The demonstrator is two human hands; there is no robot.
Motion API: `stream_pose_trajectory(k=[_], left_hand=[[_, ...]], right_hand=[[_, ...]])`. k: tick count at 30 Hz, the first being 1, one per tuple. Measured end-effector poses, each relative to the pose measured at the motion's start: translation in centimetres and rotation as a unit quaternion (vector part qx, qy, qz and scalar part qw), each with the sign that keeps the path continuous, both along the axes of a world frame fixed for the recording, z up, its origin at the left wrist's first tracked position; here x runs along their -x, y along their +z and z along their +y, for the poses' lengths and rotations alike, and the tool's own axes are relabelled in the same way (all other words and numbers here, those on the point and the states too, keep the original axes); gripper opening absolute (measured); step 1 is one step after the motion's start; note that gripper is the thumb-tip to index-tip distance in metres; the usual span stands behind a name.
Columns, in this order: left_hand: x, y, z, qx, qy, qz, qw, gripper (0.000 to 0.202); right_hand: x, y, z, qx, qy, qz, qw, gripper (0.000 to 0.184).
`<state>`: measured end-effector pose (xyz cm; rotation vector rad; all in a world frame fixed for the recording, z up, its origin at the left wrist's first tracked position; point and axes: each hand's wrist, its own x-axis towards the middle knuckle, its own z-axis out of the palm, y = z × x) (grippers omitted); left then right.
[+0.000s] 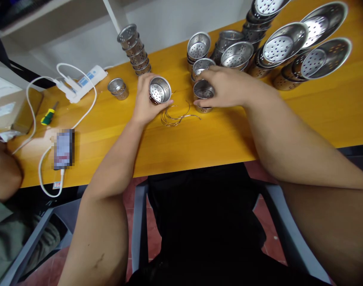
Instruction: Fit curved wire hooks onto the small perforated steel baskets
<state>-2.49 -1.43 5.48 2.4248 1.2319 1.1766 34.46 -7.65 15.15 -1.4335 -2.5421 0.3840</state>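
My left hand is wrapped around a small perforated metal cup, whose open mouth tilts toward me. To the right, my right hand grips another perforated cup by its rim, thumb at the near side and fingers over the far side. This cup stands low at the table surface. Several thin bent wires lie on the table between and just in front of my hands. Directly behind the right cup is a further metal cup, partly covered by my fingers.
Stacked cups stand by the wall, with a short stack farther left. Larger perforated cups crowd the right back. At left are a power strip with white cables, a screwdriver, a phone, a box and another person's arm.
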Motion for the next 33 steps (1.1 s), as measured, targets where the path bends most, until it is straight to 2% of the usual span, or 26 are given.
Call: stream_pose_trajectory(k=[4,7,9,12,14,15,17,20,24,27,30,33], left_hand=[[-0.1,-0.6,0.4,0.003,-0.003,-0.027,1.000,0.107],[0.2,-1.8,1.6,-0.015,-0.018,-0.081,0.996,0.118],[0.3,-2.4,2.2,-0.019,-0.020,-0.099,0.995,0.118],[0.5,-2.8,2.5,-0.017,-0.022,-0.106,0.994,0.117],[0.5,-2.8,2.5,-0.018,-0.022,-0.107,0.994,0.118],[0.5,-2.8,2.5,-0.018,-0.021,-0.107,0.994,0.119],[0.5,-2.8,2.5,-0.016,-0.020,-0.105,0.994,0.119],[0.5,-2.8,2.5,-0.008,-0.018,-0.102,0.995,0.116],[0.4,-2.6,2.3,-0.005,-0.008,-0.113,0.994,0.113],[0.3,-2.4,2.2,-0.002,0.000,-0.116,0.993,0.109],[0.3,-2.2,2.0,0.002,0.004,-0.108,0.994,0.110],[0.2,-2.2,1.6,0.013,0.003,-0.106,0.994,0.113]], right_hand=[[-0.6,-1.1,0.8,-0.010,-0.012,0.001,1.000,0.086],[-1.5,-2.1,1.8,-0.010,-0.008,0.025,1.000,0.092],[-2.0,-2.5,2.2,0.001,0.002,0.028,1.000,0.097],[-2.1,-2.2,2.1,0.026,0.011,0.007,1.000,0.112],[-1.7,-1.5,1.4,0.004,0.015,0.016,1.000,0.113],[-1.3,-1.0,1.0,-0.018,0.023,0.038,0.999,0.107],[-0.3,-0.4,0.0,-0.069,0.055,0.104,0.991,0.080],[1.3,-0.5,-1.0,-0.123,0.118,0.140,0.975,0.049],[3.4,-2.9,-1.0,-0.126,0.206,0.073,0.968,0.037],[4.4,-4.3,-1.0,-0.156,0.228,0.053,0.960,0.032],[4.8,-3.8,-1.8,-0.188,0.226,0.073,0.953,0.031],[4.8,-2.5,-2.8,-0.126,0.243,0.089,0.958,0.025]])
